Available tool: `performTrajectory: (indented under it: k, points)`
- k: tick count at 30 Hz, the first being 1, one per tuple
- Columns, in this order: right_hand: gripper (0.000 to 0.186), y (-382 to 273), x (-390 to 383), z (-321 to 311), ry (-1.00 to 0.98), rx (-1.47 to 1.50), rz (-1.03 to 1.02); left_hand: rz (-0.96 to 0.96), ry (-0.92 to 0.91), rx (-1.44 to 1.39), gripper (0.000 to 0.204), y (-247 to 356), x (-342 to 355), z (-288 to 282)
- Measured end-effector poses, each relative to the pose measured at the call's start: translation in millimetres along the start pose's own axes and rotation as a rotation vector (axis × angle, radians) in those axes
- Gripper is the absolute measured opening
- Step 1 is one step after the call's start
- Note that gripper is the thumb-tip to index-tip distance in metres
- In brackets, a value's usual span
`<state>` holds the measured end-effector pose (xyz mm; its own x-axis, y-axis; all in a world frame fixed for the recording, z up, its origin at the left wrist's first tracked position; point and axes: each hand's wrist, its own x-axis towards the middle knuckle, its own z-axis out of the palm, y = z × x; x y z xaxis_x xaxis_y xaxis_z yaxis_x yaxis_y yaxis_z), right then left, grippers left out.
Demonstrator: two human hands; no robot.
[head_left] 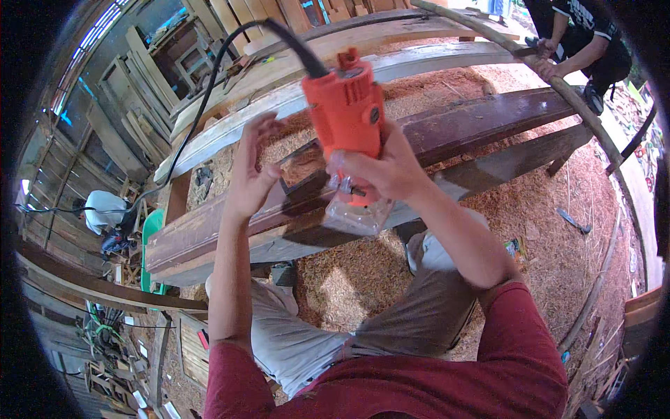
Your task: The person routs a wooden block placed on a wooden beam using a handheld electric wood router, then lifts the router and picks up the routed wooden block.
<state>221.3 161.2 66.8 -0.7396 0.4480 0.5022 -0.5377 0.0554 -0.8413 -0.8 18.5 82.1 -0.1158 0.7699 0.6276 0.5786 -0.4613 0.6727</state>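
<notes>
My right hand (380, 167) is wrapped round an orange trim router (343, 112), lifted above a dark brown wooden beam (481, 129). The router is tilted, with its clear base (357, 213) toward me and its black cord (223, 52) leaving from the far end and looping away to the left. To the left of the router, my left hand (255, 167) is raised with fingers apart and holds nothing. A dark-edged recess (303, 171) shows in the beam between my two hands, partly covered by the router.
Pale planks (433, 59) lie beyond the beam. At the far right, another person's hands (551, 59) are on a long wooden pole (586, 115). A green plastic chair (152, 241) stands left, near a bent-over person (106, 213). Wood shavings (335, 293) cover the ground.
</notes>
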Motion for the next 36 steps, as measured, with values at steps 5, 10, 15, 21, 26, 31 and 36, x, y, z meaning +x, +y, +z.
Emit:
performTrajectory:
  k: [5, 10, 15, 21, 26, 31, 36]
  points:
    - [0.036, -2.7, 9.4, -12.0, 0.174, 0.039, -0.055, -0.241, -0.035, 0.381, 0.118, -54.3, -66.7, -16.2]
    - [0.033, 11.1, 27.3, -26.3, 0.263, 0.047, -0.117, -0.474, 0.05, 0.195, 0.119, -55.7, -67.0, 0.5]
    - [0.033, 29.5, 43.4, -35.6, 0.331, 0.188, -0.082, -0.37, 0.273, -0.014, 0.112, -48.5, -60.7, -5.2]
    - [0.036, 35.4, 56.4, -33.5, 0.468, 0.35, 0.033, -0.285, 0.438, 0.007, 0.097, -4.6, -40.2, -27.1]
    - [0.037, 42.3, 64.0, -23.8, 0.483, 0.367, 0.079, -0.248, 0.433, 0.012, 0.082, -4.7, -43.6, -51.4]
    - [0.037, 50.2, 69.2, -10.9, 0.456, 0.372, 0.122, -0.229, 0.352, 0.137, 0.067, -33.6, -63.4, -62.7]
    - [0.037, 55.4, 72.5, 0.0, 0.438, 0.403, 0.101, -0.32, 0.322, 0.173, 0.059, -39.0, -76.2, -71.2]
